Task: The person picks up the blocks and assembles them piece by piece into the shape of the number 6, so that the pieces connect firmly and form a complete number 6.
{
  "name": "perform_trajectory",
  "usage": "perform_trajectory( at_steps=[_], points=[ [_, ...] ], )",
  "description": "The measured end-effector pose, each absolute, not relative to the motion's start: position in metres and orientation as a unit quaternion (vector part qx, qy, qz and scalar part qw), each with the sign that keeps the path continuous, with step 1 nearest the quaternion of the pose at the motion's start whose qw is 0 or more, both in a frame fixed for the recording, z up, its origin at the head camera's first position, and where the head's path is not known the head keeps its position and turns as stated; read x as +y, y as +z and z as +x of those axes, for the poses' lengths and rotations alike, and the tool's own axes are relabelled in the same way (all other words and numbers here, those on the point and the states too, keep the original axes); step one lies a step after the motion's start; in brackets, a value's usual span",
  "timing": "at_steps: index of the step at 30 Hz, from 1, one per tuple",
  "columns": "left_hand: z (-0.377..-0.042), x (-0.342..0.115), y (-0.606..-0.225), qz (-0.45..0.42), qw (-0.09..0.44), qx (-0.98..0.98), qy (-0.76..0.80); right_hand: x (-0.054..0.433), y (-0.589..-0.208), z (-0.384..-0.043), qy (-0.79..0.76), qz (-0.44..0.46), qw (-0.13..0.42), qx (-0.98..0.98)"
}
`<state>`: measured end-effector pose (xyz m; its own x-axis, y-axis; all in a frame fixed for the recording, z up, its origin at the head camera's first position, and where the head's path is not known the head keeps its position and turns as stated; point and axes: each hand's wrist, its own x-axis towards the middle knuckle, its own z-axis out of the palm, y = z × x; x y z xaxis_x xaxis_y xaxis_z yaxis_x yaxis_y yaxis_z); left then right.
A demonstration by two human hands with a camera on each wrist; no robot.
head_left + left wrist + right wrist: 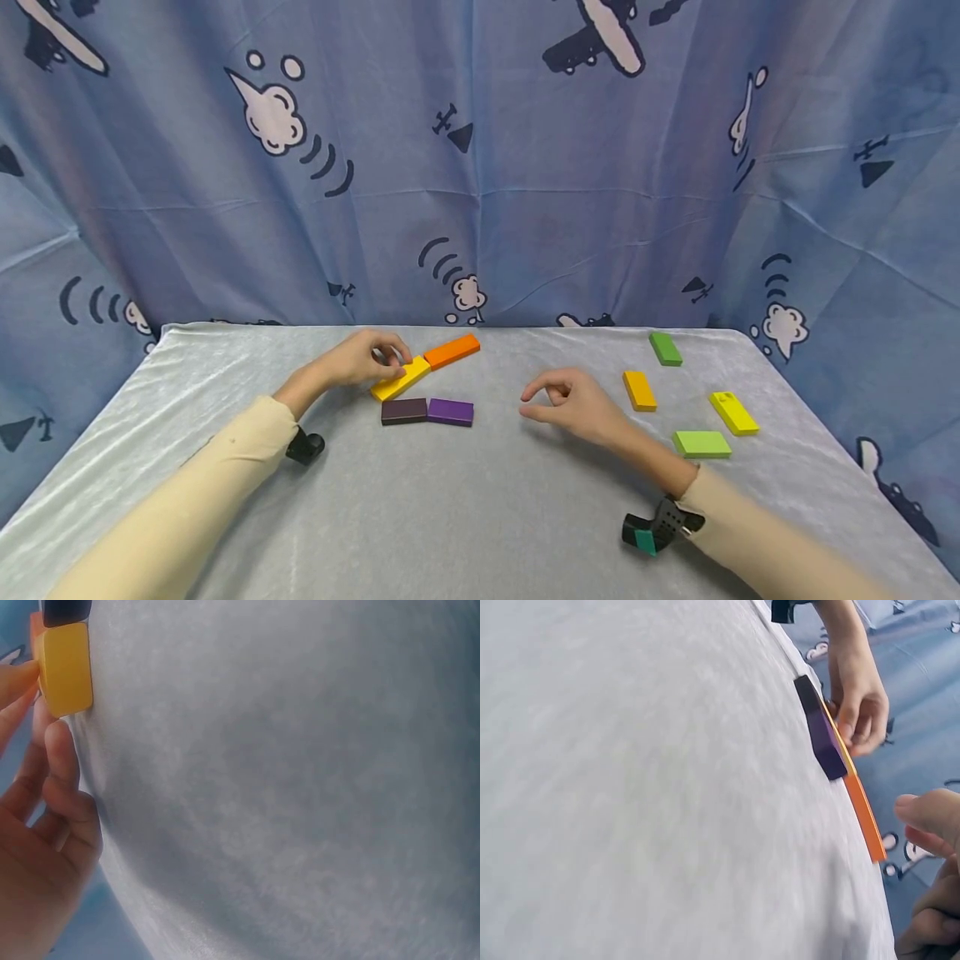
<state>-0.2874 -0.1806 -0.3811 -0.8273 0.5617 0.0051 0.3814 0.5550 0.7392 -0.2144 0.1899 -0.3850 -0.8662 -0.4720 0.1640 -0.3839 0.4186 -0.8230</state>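
Eight blocks lie on the pale cloth-covered table (487, 508). Leftmost is the left hand (365, 358), its thumb and fingers lightly pinching the golden-yellow block (392, 387), which appears to rest aslant on the cloth. On the person's side of it lie the dark brown block (403, 412) and the purple block (451, 412), end to end. The golden-yellow block's far end meets the orange block (453, 351), making a slanting line; whether those ends sit flush I can't tell. Next along, the right hand (581, 406) hovers with thumb and fingers curved, a gap between the tips, nothing held. Past it four pieces lie singly: the amber block (640, 392), the green block (665, 349), the light-green block (701, 444) and the lemon-yellow block (734, 413).

I'd judge the arranging roughly half done: four paired up at left, four apart at right.

The orange and green blocks sit near the back edge, with the blue curtain (480, 208) behind, so I'd expect little reach that way. Most room lies along the wide near stretch of cloth and between the purple block and the right hand; the right forearm (656, 458) passes close by the light-green block.
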Motion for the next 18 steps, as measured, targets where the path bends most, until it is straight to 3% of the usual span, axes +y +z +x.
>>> perform_trajectory(
  at_steps=[18],
  points=[
    [-0.287, -0.179, -0.38, 0.261, 0.121, 0.876, 0.386, 0.265, -0.384, -0.195, -0.491, -0.24, 0.008, 0.838]
  ],
)
